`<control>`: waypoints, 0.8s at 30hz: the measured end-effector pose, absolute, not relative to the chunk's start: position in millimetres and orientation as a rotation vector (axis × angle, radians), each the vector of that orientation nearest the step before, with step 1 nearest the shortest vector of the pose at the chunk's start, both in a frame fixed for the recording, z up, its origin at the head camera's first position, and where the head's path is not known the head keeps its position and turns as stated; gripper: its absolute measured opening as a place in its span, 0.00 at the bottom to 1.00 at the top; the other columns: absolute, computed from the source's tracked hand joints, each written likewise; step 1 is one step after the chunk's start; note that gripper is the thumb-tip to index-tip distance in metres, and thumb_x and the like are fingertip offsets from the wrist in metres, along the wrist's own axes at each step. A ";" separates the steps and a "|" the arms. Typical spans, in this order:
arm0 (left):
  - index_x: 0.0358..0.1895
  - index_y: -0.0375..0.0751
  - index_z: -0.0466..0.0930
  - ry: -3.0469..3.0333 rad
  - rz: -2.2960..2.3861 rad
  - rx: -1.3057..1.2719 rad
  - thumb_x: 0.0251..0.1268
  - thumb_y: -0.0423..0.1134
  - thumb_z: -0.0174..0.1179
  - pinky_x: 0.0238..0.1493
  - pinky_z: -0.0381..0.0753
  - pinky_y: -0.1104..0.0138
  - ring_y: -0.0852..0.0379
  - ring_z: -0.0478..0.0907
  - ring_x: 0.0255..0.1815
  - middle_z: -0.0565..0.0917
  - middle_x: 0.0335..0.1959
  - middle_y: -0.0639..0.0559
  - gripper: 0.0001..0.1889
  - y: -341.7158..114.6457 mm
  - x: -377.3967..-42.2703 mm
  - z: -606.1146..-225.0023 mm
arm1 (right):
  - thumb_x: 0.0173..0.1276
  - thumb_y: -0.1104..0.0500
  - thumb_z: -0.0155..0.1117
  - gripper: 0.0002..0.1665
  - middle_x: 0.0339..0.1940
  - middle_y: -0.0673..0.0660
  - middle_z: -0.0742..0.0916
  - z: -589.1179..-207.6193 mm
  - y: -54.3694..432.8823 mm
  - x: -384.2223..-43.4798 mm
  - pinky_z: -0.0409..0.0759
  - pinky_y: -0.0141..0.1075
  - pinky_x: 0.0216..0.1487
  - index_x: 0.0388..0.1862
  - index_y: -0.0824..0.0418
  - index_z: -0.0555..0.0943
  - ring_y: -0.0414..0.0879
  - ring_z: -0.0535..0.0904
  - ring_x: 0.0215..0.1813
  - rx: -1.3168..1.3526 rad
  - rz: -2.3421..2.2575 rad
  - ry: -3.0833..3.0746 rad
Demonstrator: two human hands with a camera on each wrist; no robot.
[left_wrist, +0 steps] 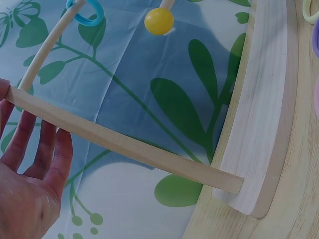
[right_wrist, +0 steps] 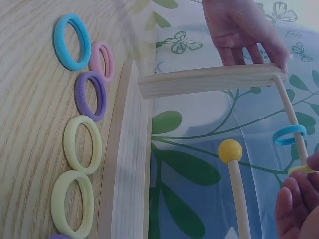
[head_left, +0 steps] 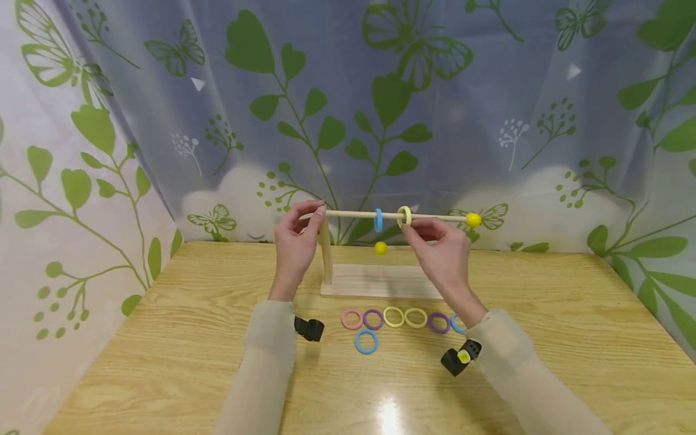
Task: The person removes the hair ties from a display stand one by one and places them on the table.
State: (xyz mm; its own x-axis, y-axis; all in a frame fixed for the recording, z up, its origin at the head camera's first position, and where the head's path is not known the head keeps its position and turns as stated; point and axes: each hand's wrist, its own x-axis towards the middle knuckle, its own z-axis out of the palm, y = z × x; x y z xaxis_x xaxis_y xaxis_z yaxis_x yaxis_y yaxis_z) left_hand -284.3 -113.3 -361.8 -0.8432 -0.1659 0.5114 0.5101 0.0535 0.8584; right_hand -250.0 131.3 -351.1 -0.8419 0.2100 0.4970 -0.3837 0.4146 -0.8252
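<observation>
A wooden stand has a flat base (head_left: 380, 283), a post (head_left: 326, 257) at its left end and a thin upper rod (head_left: 350, 214) tipped with a yellow ball (head_left: 473, 220). My left hand (head_left: 296, 244) pinches the top of the post between thumb and fingers, where the rod meets it. Around the rod, near its middle, hangs a blue hair tie (head_left: 378, 221). Just right of that, my right hand (head_left: 447, 257) pinches a pale yellow hair tie (head_left: 408, 214) that encircles the rod. The right fingers partly cover this tie in the right wrist view.
Below the upper rod, a second rod (right_wrist: 239, 199) ends in a yellow ball (head_left: 380, 248). In front of the base lie several hair ties in a row, including a pink one (head_left: 352, 328) and a purple one (head_left: 439, 333). A blue tie (head_left: 367, 352) lies nearer. A patterned curtain (head_left: 337, 78) hangs behind.
</observation>
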 end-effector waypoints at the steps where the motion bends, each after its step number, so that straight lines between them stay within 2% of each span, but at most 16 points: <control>1: 0.53 0.38 0.85 -1.857 -1.839 -0.343 0.74 0.38 0.62 0.40 0.82 0.72 0.59 0.83 0.39 0.84 0.47 0.55 0.11 -113.3 -284.3 -361.8 | 0.65 0.57 0.75 0.08 0.35 0.60 0.93 -351.1 131.8 -250.0 0.79 0.21 0.31 0.39 0.59 0.91 0.27 0.82 0.30 0.146 1.444 -2.137; 24: 0.52 0.38 0.85 -1.859 -1.840 -0.336 0.74 0.37 0.62 0.40 0.83 0.73 0.60 0.83 0.38 0.84 0.46 0.51 0.10 -113.8 -285.2 -361.0 | 0.67 0.53 0.74 0.11 0.37 0.62 0.92 -348.6 143.3 -246.7 0.78 0.21 0.32 0.40 0.60 0.90 0.28 0.82 0.31 0.103 1.445 -2.172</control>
